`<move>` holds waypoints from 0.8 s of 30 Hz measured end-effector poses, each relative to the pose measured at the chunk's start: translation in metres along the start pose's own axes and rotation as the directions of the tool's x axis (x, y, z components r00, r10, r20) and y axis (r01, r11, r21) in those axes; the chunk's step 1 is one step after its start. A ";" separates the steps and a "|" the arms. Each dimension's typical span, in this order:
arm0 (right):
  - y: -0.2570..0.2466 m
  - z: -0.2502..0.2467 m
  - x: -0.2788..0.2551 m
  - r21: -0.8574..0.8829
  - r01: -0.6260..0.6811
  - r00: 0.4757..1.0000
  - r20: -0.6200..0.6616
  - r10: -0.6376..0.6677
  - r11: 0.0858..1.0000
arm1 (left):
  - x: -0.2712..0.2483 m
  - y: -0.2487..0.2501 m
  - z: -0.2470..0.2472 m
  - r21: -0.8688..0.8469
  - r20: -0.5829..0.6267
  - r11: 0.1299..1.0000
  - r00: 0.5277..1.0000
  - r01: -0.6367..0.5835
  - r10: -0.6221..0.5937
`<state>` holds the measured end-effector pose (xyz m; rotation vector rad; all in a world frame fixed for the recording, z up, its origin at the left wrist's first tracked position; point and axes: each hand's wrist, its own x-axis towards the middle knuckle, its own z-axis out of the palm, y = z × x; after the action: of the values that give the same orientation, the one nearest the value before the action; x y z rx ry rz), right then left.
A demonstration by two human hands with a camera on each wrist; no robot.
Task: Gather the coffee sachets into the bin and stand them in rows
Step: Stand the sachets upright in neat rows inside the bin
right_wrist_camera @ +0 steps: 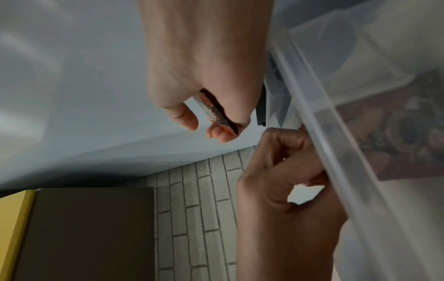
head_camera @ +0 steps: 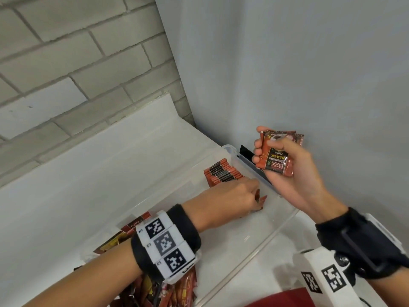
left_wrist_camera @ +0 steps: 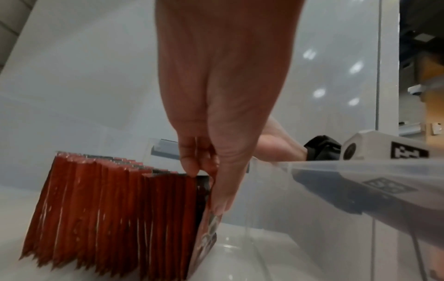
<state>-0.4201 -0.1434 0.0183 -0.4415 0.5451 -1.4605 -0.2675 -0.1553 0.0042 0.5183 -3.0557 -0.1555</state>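
**Row one partly built, loose pile left**

One row of upright red foil coffee sachets [head_camera: 223, 175] stands in the far corner of the clear plastic bin [head_camera: 261, 247]. A loose heap of red and yellow sachets [head_camera: 177, 291] at the bin's near end is still unsorted. Left hand [head_camera: 232, 196] reaches down into the bin, fingers [left_wrist_camera: 190, 167] pinching the end sachet [left_wrist_camera: 206, 224] against the row. Right hand [head_camera: 287, 171] hovers above the rim, fingers curled round a small stack of sachets [head_camera: 276, 156].

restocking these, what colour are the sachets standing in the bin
Reddish-orange with a dark band along the top: sachets. The left wrist view shows it best.
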 end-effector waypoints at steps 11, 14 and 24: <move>-0.001 0.001 -0.001 0.023 -0.059 0.998 0.013 0.059 0.998 | -0.005 -0.005 0.009 0.089 -0.069 0.994 0.996 0.065 -0.059; -0.002 0.001 -0.002 -0.015 -0.063 0.998 0.022 0.064 0.998 | -0.004 -0.004 0.009 0.053 -0.095 0.997 0.994 0.051 -0.045; -0.003 0.001 0.000 0.003 -0.117 0.993 -0.011 0.117 0.993 | -0.004 0.001 0.009 -0.037 -0.105 0.997 0.991 0.073 -0.077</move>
<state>-0.4221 -0.1437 0.0206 -0.3933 0.5695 -1.3517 -0.2648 -0.1518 -0.0046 0.6186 -2.9265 -0.1740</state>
